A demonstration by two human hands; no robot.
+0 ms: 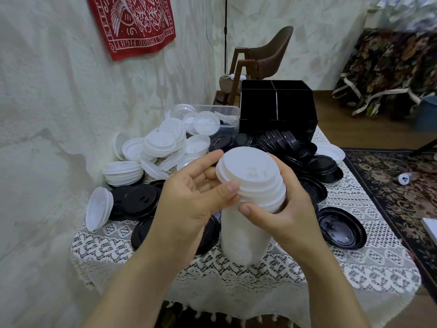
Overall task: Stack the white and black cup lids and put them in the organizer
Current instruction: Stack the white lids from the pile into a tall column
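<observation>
Left hand [196, 195], right hand [283, 209] curl round top of white lid stack [246, 233], before organizer [276, 107] — likely light, slick, wobbly; clasp sides low and high.

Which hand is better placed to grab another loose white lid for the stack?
Left, probably. Both hands grip the white lid stack, but the left hand is on the side nearest the loose white lids, while the right hand faces the black lids.

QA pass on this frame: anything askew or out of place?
Yes. The top few lids on the tall stack of white plastic cup lids sit tilted and offset, not nested flush; left hand and right hand grip them.
</observation>
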